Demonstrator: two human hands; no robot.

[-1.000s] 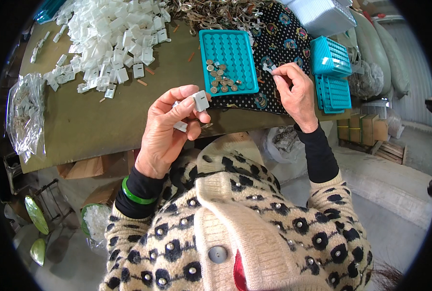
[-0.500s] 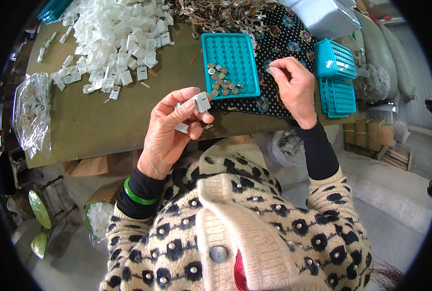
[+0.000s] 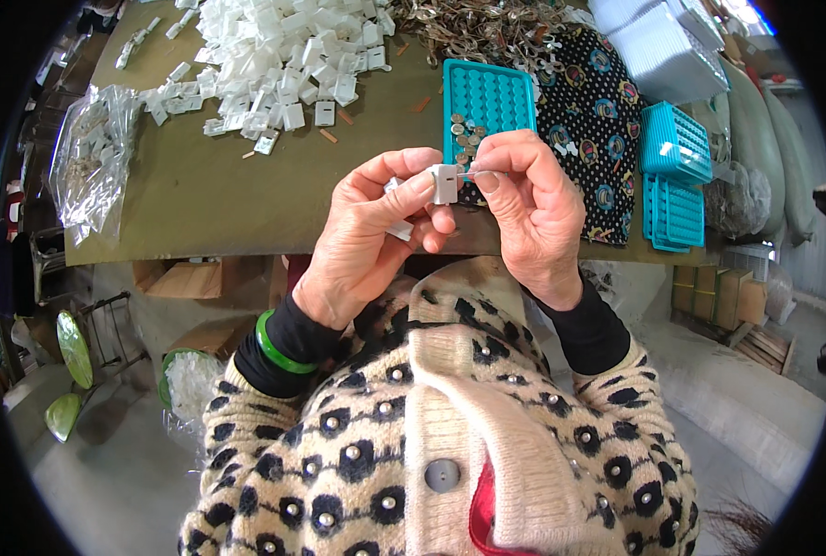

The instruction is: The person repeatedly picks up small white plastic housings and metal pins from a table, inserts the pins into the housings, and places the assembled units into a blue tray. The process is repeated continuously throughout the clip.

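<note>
My left hand (image 3: 368, 227) is closed on a small white plastic case (image 3: 444, 184) with a dark slot in its face, gripped between thumb and fingers. A second white piece (image 3: 400, 229) shows between the lower fingers of that hand. My right hand (image 3: 535, 208) pinches a tiny thin piece (image 3: 470, 174) by its end, too small to name, and its other end meets the right edge of the case. Just behind the hands lies a teal tray (image 3: 492, 88) with rows of round hollows. Several small round silver discs (image 3: 459, 130) rest on its near part, partly hidden by my right hand.
A heap of white plastic cases (image 3: 283, 56) covers the table's far left. Beside it lies a pile of brownish metal strips (image 3: 478, 28). A patterned black cloth (image 3: 589, 120), stacked teal trays (image 3: 674, 148) and white trays (image 3: 668, 56) are on the right. A clear bag (image 3: 98, 162) sits at the left edge.
My right hand has come left from above the patterned cloth to the white case, bringing the tiny piece against its edge. My left hand still holds the case. The whole view has shifted slightly.
</note>
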